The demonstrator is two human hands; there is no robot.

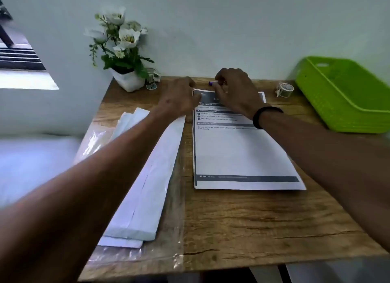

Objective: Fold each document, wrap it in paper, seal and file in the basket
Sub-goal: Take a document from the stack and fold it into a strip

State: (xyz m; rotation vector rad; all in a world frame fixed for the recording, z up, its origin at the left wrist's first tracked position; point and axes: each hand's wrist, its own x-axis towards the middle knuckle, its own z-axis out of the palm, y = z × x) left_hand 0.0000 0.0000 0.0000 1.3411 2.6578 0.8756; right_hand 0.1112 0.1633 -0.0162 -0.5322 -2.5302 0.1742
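A stack of printed documents [242, 154] lies flat in the middle of the wooden table [242, 225]. My left hand [179, 96] touches the stack's far left corner; whether its fingers pinch the top sheet is hidden. My right hand [234, 90] rests over the far edge of the stack, fingers curled beside a small purple-tipped object [211, 83]; I cannot tell if it holds it. White wrapping papers [145, 187] lie in a pile on clear plastic to the left. A roll of clear tape [285, 89] stands at the back right. The green basket [346, 96] sits at the far right.
A white pot of artificial flowers [124, 56] stands at the table's back left corner against the wall. A black band circles my right wrist [261, 115]. The table's front edge runs along the bottom of the view.
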